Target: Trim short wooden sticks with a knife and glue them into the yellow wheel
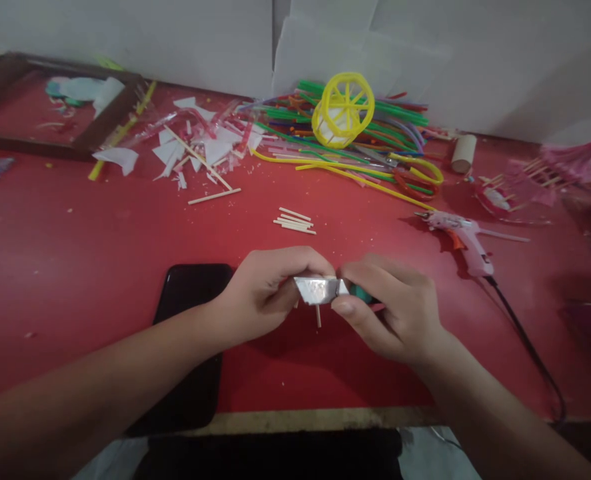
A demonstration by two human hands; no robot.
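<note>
My left hand (265, 290) and my right hand (392, 307) meet over the red table (75, 253), near its front edge. Together they pinch a small silvery folded piece (318, 289) with a thin wooden stick poking down from it. Fingers of both hands are closed round the piece. Something teal shows under my right fingers, too hidden to name. A black phone (190, 333) lies flat under my left wrist.
A few short wooden sticks (295, 220) lie beyond my hands. A pink glue gun (462, 240) with a black cord rests to the right. At the back are a yellow straw wheel (344, 110), a pile of coloured straws (375, 147), paper scraps (195, 147) and a brown frame (100, 120).
</note>
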